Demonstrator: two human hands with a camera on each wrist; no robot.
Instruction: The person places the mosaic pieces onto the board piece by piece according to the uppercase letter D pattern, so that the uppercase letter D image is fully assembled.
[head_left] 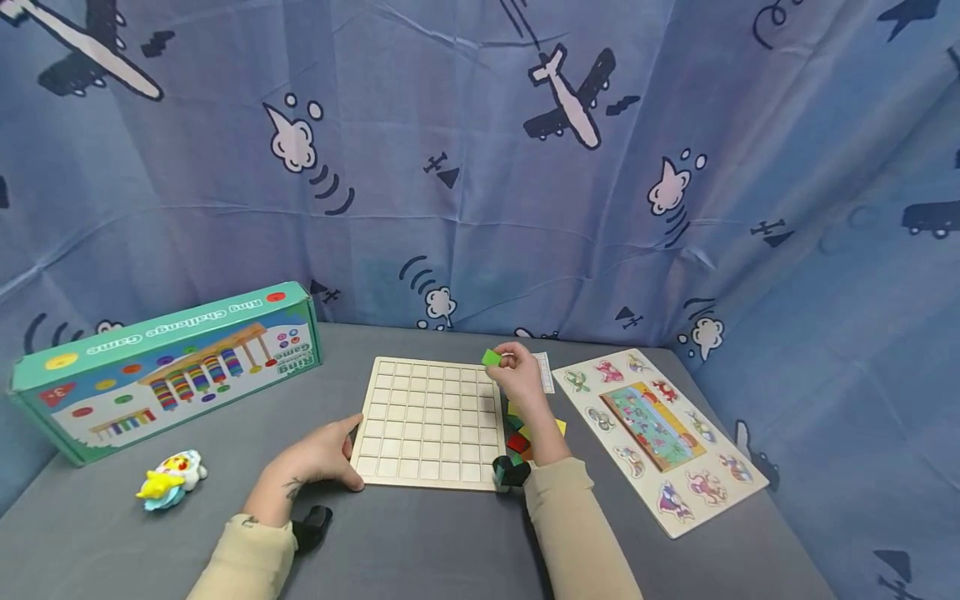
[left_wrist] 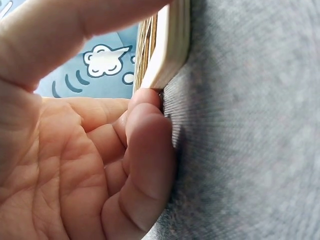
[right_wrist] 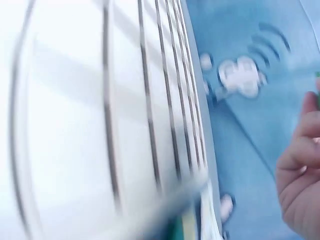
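My right hand [head_left: 522, 383] pinches a small bright green block [head_left: 491, 357] between thumb and fingertips, over the far right corner of the pale wooden grid board [head_left: 430, 422]. In the right wrist view, the right hand [right_wrist: 302, 180] is partly cut off at the edge, and the board [right_wrist: 75, 125] is blurred. My left hand [head_left: 324, 454] touches the board's left side, thumb at the near corner and index finger farther up. In the left wrist view, the fingers of the left hand [left_wrist: 95, 165] bend beside the board's edge [left_wrist: 172, 45].
Several coloured blocks [head_left: 517, 442] lie right of the board, partly behind my right arm. A printed card [head_left: 544, 373] is beyond them. A sea-animal puzzle board [head_left: 660, 433] lies at right. A green game box [head_left: 172, 367] and a small plush-like toy [head_left: 172, 481] are at left.
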